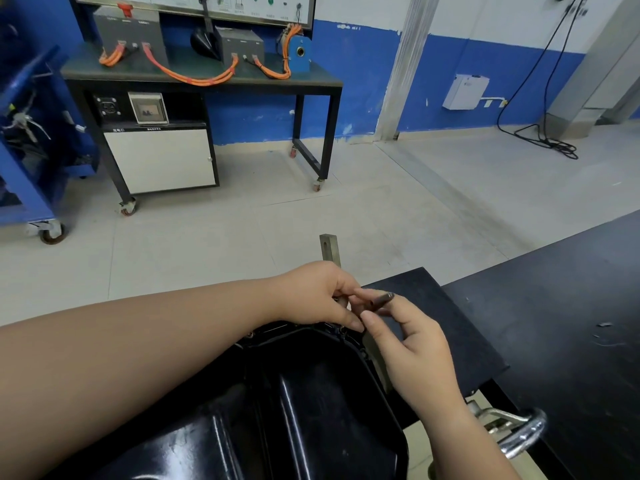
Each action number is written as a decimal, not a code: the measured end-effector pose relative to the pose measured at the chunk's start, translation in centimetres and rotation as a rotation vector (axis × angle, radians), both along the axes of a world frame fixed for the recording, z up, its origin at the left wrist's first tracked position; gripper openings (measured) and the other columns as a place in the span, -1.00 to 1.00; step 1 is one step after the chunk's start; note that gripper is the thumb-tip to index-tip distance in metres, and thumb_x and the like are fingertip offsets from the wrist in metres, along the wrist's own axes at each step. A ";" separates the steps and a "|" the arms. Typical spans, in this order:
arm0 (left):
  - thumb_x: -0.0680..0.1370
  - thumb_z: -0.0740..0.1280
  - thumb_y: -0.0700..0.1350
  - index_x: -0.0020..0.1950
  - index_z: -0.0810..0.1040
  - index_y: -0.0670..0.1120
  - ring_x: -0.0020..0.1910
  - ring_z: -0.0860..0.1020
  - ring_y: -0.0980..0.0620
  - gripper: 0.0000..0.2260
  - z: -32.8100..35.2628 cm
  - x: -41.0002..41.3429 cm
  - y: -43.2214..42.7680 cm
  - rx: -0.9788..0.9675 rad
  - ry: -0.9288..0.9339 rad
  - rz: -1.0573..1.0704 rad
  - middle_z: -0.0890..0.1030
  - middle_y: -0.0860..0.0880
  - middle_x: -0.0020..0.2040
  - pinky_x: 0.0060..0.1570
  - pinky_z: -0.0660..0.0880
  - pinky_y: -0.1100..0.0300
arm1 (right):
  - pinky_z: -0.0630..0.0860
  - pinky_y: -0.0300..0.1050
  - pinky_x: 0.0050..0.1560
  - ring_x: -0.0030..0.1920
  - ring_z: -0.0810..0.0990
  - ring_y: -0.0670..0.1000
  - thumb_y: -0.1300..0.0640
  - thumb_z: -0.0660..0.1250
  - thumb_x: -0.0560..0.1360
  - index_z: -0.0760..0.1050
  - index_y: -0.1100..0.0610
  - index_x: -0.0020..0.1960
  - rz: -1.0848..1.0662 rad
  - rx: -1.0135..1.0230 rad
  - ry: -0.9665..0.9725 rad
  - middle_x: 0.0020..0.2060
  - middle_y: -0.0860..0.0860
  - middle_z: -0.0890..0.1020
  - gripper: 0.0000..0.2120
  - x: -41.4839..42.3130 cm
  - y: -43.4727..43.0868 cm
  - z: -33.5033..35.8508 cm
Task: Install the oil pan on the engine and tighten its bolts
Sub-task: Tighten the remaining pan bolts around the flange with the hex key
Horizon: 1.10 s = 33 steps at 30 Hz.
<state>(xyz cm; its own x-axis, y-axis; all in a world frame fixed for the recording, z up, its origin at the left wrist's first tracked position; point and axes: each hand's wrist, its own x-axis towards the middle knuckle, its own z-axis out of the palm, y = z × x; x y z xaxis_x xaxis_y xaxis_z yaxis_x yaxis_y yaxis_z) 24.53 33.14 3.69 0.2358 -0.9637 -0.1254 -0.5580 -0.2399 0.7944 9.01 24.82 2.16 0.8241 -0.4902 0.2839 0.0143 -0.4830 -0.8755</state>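
Observation:
A glossy black oil pan (294, 403) lies bottom-up in front of me, filling the lower middle of the view. Small bolts (341, 329) sit in its far flange. Above the pan's far right corner my left hand (318, 294) reaches across, fingers curled over something small that I cannot make out. Just beside it my right hand (412, 337) pinches a short dark metal bolt (381, 300) between thumb and fingertips. The fingertips of both hands nearly touch. The engine beneath the pan is hidden.
A black worktop (554, 306) runs along the right. A chrome handle (519, 433) sticks out at lower right. A grey metal bracket (329, 249) stands behind my hands. Across the tiled floor stand a wheeled trainer bench (207, 77) with orange cables and a blue cart (24, 150).

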 end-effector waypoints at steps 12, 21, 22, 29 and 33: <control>0.42 0.47 -0.12 -0.29 0.54 0.05 -0.44 0.32 0.12 -0.84 0.2 0.1 0.1 0.019 0.034 -0.022 0.40 0.08 -0.48 -0.32 0.27 0.23 | 0.43 -0.30 -0.26 -0.28 0.52 0.01 0.08 0.44 0.36 0.55 0.03 -0.28 -0.120 0.027 -0.008 -0.37 0.08 0.59 -0.90 0.6 -0.1 -0.3; 0.46 0.43 -0.18 -0.22 0.55 0.05 -0.52 0.34 0.26 -0.85 0.0 0.4 0.2 0.039 0.085 -0.006 0.43 0.16 -0.54 -0.41 0.27 0.41 | 0.42 -0.50 -0.12 -0.11 0.62 -0.23 0.32 0.39 0.43 0.65 0.05 -0.17 -0.097 0.018 -0.024 -0.23 -0.14 0.68 -0.81 0.4 -0.2 0.0; 0.46 0.44 -0.17 -0.22 0.55 0.06 -0.51 0.32 0.24 -0.85 0.0 0.3 0.2 0.036 0.081 -0.008 0.43 0.14 -0.51 -0.41 0.26 0.39 | 0.41 -0.50 -0.17 -0.17 0.61 -0.21 0.29 0.43 0.41 0.63 0.09 -0.23 -0.134 0.014 -0.026 -0.28 -0.12 0.67 -0.87 0.5 -0.2 -0.2; 0.43 0.46 -0.13 -0.29 0.52 0.03 -0.46 0.32 0.16 -0.83 0.2 0.0 0.2 0.045 0.058 -0.010 0.40 0.11 -0.49 -0.37 0.27 0.29 | 0.49 -0.14 -0.18 -0.24 0.55 0.05 0.13 0.44 0.38 0.56 -0.01 -0.23 -0.124 0.003 -0.003 -0.32 0.07 0.60 -0.92 0.6 0.3 -0.1; 0.45 0.44 -0.18 -0.19 0.57 -0.17 -0.42 0.33 0.11 -0.91 0.0 0.1 0.2 0.030 0.080 0.005 0.40 0.04 -0.45 -0.32 0.28 0.24 | 0.50 -0.34 -0.05 -0.05 0.62 -0.10 0.32 0.32 0.49 0.58 -0.13 -0.03 -0.004 -0.006 -0.015 -0.16 -0.04 0.68 -0.67 0.3 0.2 0.4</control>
<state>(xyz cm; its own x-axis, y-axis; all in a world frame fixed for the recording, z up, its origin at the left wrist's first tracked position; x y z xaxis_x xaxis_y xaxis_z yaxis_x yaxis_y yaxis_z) 24.67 33.33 3.73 0.2284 -0.9581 -0.1727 -0.4914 -0.2666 0.8291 9.32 25.07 2.58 0.8175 -0.4920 0.2994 0.0256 -0.4884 -0.8723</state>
